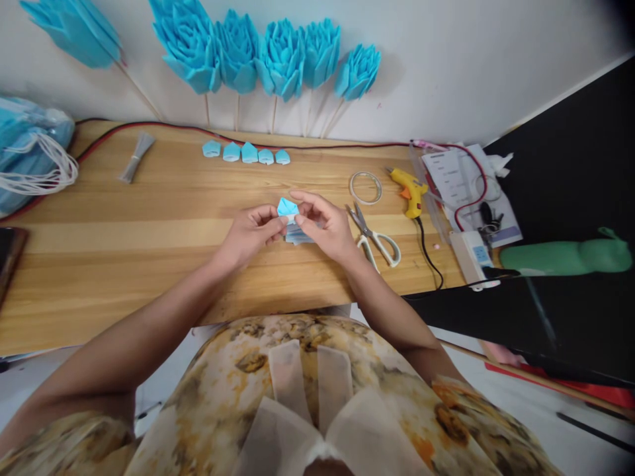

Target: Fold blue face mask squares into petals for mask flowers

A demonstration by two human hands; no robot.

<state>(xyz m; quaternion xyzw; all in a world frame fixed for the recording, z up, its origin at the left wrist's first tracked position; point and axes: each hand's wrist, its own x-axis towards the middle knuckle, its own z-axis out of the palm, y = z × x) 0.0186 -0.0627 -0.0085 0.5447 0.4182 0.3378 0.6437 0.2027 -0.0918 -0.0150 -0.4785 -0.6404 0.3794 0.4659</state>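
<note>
Both my hands meet over the middle of the wooden table (124, 225). My left hand (251, 231) and my right hand (322, 225) pinch a small folded blue petal piece (288, 207) between thumbs and fingers, one from each side. Under the hands lies a small stack of blue-grey pieces (297, 235). A row of several finished blue folded petals (247, 153) lies farther back on the table.
Blue flowers on sticks (258, 56) lean on the wall. White-handled scissors (374, 238), a tape roll (366, 187) and a yellow glue gun (407, 188) lie to the right, beside a power strip (475, 254) and papers (461, 178). Blue masks in a bag (24, 152) are at far left.
</note>
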